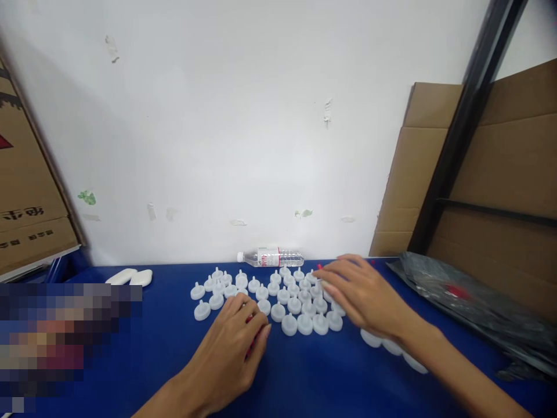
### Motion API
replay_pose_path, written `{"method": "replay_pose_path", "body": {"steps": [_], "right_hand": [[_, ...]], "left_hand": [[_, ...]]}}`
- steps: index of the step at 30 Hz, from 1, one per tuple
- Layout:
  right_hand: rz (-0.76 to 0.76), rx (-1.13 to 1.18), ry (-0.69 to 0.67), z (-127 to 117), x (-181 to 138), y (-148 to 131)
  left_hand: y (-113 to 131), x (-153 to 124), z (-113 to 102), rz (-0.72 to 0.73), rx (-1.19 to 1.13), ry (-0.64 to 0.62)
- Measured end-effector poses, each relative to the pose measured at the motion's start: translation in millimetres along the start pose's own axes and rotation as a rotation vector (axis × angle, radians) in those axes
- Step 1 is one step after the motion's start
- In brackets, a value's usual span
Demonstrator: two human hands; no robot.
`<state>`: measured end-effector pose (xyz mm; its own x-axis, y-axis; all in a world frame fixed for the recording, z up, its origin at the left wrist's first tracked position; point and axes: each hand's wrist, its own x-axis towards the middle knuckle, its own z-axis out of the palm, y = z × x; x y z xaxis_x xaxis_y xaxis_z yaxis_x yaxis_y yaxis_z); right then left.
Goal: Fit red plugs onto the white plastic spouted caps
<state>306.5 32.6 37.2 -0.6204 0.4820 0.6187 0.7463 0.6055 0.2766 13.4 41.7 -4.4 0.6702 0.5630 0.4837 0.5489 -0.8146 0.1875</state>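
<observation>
Several small white plastic caps point(278, 293) stand in rows on the blue table point(313, 377). My left hand point(235, 342) rests at the near left edge of the rows, its fingers curled around something red that I cannot make out. My right hand point(361, 293) reaches over the right end of the rows, fingers stretched out and held together above the caps, slightly blurred. A bit of red shows by its fingertips. More white caps point(391, 346) lie under my right wrist.
A clear water bottle point(270, 257) lies on its side against the white wall. Two white oblong pieces point(130, 277) lie at the back left. Black plastic bags point(474, 305) and cardboard boxes point(500, 174) fill the right side. Another cardboard box point(26, 191) stands left.
</observation>
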Motion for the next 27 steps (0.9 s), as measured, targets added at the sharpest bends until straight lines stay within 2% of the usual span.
{"method": "replay_pose_path", "body": {"steps": [4, 7, 11, 16, 27], "right_hand": [[0.212, 0.048, -0.227, -11.6, -8.1, 27.1], [0.346, 0.032, -0.384, -12.4, -11.4, 32.3], [0.437, 0.1, -0.526, -9.6, -16.0, 36.2], [0.476, 0.158, -0.565, -4.0, -25.8, 46.0], [0.477, 0.264, -0.549, 0.6, -31.2, 52.5]], "left_hand": [[-3.7, 0.1, 0.6, -0.012, 0.077, -0.019], [-4.8, -1.5, 4.0, -0.01, 0.121, -0.032], [-5.3, -2.6, 7.3, -0.012, 0.145, -0.06], [-5.7, -1.1, 8.0, -0.025, 0.18, -0.072], [-10.7, -2.6, 11.9, -0.008, 0.218, -0.079]]}}
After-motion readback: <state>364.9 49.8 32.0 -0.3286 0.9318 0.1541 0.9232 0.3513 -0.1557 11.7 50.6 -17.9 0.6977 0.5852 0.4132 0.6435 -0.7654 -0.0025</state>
